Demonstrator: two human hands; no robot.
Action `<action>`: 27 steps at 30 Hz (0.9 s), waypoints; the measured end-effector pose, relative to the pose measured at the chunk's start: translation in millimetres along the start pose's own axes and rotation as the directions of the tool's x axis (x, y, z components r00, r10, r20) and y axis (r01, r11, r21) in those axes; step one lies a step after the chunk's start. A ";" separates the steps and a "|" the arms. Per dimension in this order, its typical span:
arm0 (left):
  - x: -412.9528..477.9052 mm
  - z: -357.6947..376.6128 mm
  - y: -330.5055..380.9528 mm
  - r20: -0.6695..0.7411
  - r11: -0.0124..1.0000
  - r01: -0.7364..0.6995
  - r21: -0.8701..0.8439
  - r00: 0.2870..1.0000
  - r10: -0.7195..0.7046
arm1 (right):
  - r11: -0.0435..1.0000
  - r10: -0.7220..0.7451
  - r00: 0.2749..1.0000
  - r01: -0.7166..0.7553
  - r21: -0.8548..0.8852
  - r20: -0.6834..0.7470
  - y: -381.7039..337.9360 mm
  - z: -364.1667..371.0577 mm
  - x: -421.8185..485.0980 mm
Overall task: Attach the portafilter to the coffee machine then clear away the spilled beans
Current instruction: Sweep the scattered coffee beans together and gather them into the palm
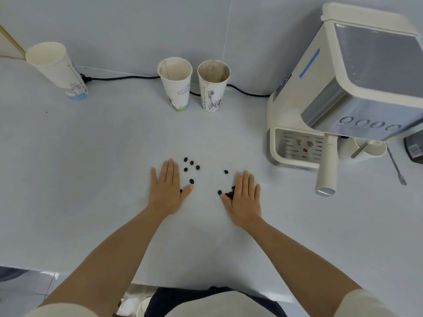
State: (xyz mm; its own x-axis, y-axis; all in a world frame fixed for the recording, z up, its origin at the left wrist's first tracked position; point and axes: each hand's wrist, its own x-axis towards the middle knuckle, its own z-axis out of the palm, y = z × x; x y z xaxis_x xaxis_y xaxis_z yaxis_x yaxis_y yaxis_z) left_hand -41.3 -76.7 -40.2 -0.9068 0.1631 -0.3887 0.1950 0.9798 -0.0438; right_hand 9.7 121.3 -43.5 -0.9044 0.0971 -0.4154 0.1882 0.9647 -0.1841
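Several dark coffee beans point(191, 167) lie scattered on the white counter between my hands. My left hand point(167, 188) rests flat, palm down, fingers together, just left of the beans. My right hand point(245, 197) lies flat too, with a small clump of beans point(229, 193) against its thumb side. Neither hand holds anything. The cream coffee machine point(343, 88) stands at the right. The portafilter's cream handle point(326, 170) sticks out toward me from under the machine's head.
Two used paper cups point(175, 85) point(212, 88) stand at the back, a third point(57, 69) at the far left. A black power cable point(119, 77) runs along the wall. A small cup point(370, 148) and a thin metal tool point(397, 168) sit right of the machine.
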 end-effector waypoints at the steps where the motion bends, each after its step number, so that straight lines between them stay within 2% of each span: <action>1: 5.9 -1.2 -1.3 -0.009 1.000 -0.011 -0.004 1.000 0.011 | 1.000 -0.013 1.000 0.013 0.006 0.001 -1.8 -1.5 4.5; 10: 48.5 -3.3 -8.2 -0.157 0.974 -0.228 -0.004 0.962 0.225 | 0.977 -0.199 0.980 0.200 -0.074 0.026 -12.8 -10.8 40.9; 16: 57.2 -0.5 -1.2 -0.157 0.932 -0.358 0.058 0.919 0.363 | 0.950 -0.294 0.955 0.297 -0.091 0.049 -20.1 -13.6 49.8; 27: 27.5 13.7 31.9 -0.160 0.911 -0.413 -0.014 0.900 0.405 | 0.951 -0.309 0.949 0.310 -0.009 0.063 -24.8 -8.2 29.3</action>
State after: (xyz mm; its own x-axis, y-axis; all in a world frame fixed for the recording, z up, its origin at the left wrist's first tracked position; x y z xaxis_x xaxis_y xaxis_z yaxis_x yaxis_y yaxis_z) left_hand -54.9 -42.5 -64.9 -0.7971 0.5624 -0.2199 0.5464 0.8268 0.1336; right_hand -24.6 102.2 -43.7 -0.8922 -0.2214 -0.3937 -0.1053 0.9496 -0.2954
